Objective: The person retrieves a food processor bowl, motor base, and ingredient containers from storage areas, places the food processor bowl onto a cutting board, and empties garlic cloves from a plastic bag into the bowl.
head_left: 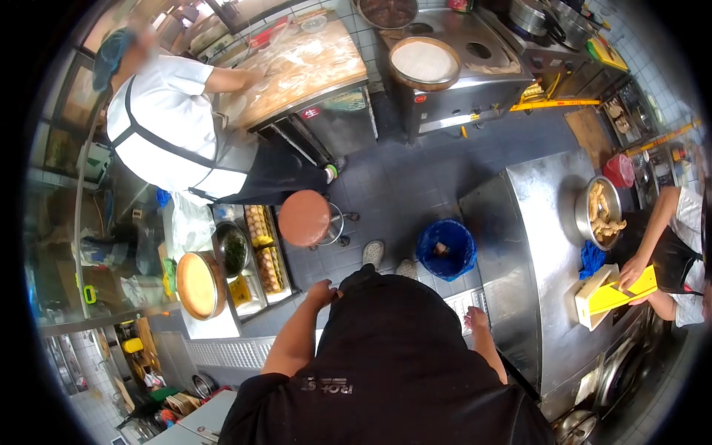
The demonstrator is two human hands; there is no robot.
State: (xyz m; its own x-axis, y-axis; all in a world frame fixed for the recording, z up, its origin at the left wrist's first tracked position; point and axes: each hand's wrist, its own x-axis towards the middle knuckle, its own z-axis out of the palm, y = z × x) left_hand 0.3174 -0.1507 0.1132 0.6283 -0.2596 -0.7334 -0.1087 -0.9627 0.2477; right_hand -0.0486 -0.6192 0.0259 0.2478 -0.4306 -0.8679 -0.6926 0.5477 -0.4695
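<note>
My left hand (pixel 322 294) hangs beside the black clothing on my body, with no object visible in it; its fingers are loosely bent and slightly apart. On the other side, my right hand (pixel 477 320) is low near the steel counter (pixel 530 222), fingers a little spread and holding nothing. Ahead on the floor, between my feet and that counter, stands a blue-lined bin (pixel 446 250) with some rubbish inside. A round reddish-brown stool (pixel 305 218) is ahead of my left hand. Cartons of eggs (pixel 268 269) lie in the unit to the left.
A person in white (pixel 167 122) works at a floured wooden board (pixel 304 63). At right, another person's hand (pixel 633 271) is over a yellow board (pixel 619 299), near a bowl of ginger-like roots (pixel 603 211). A round pan (pixel 200 285) sits left; a steamer (pixel 424 62) stands on the stove.
</note>
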